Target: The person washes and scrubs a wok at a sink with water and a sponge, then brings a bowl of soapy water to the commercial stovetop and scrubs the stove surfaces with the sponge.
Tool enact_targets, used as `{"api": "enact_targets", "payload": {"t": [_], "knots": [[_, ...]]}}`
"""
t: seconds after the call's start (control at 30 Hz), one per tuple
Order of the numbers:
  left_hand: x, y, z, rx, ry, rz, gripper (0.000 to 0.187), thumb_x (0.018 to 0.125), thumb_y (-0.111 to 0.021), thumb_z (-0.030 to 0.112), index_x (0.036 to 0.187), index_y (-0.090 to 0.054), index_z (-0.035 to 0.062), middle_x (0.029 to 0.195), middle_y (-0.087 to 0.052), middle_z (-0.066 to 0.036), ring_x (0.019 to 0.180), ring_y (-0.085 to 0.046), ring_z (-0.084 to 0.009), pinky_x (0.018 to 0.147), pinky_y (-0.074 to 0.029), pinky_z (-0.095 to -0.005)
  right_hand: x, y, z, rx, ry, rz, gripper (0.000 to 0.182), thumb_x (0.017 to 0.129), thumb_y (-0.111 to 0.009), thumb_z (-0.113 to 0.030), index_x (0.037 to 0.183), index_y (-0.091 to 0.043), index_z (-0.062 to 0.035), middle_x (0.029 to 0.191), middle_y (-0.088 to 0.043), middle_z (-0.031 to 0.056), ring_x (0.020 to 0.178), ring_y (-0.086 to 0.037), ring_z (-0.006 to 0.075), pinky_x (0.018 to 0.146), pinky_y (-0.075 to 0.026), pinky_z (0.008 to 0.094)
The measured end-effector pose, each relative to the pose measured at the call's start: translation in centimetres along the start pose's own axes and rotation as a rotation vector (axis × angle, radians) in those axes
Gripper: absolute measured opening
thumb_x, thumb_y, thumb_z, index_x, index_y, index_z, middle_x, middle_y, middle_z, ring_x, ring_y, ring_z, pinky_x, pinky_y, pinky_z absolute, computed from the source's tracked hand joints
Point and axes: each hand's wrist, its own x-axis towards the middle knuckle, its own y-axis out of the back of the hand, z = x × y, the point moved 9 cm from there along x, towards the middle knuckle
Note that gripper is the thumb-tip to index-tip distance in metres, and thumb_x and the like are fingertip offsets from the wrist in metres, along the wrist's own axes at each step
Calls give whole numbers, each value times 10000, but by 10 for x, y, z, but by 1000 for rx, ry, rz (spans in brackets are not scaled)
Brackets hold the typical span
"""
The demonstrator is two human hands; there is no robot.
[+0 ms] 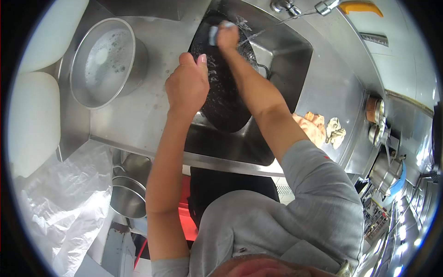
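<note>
A large black round pan point(224, 99), wet and streaked with suds, stands tilted in the steel sink point(290, 69). A small loop handle point(264, 71) shows at its right side. My left hand point(188, 85) is closed on the pan's left edge, thumb up. Over the upper part of the pan, my right hand point(227, 36) is closed around a pale bluish-white scrubbing pad point(213, 35), pressed to the dark surface. A thin stream of water point(263, 31) runs from the tap point(323, 6) towards the pan beside my right hand.
Left of the sink, a steel pot point(134, 60) holds soapy water. Crumpled cloths point(334, 133) lie on the right counter. White plastic containers point(37, 120) stand at far left, above a clear plastic bag point(64, 203). More steel pots point(128, 197) sit below the counter.
</note>
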Motion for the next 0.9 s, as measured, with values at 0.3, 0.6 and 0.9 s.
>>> {"api": "enact_targets", "payload": {"t": [0.3,0.6,0.9], "knots": [[-12,-3,-10,-25,-36,76,391,1026,-406,376,988,-487,-5,778,-667,-239,766,-663,-436,722,-497,-519,-194,59,34,-289,466,-832,282,827,-613,-192,1060,-626,-36,962,-634,222,994,-610,378,903,-489,463],[-9,-7,-12,-24,-4,44,419,1027,-393,394,1033,-494,-12,802,-671,-235,795,-664,-429,740,-495,-525,-155,33,23,-76,559,-452,283,770,-599,-106,1040,-595,-19,1068,-607,241,1079,-550,433,949,-435,486],[-9,-8,-14,-15,-67,101,430,1033,-379,402,1007,-491,-11,775,-673,-214,751,-668,-413,712,-502,-515,-199,38,-30,230,361,-678,221,890,-553,-214,977,-517,-14,943,-561,232,897,-555,413,816,-456,444]]}}
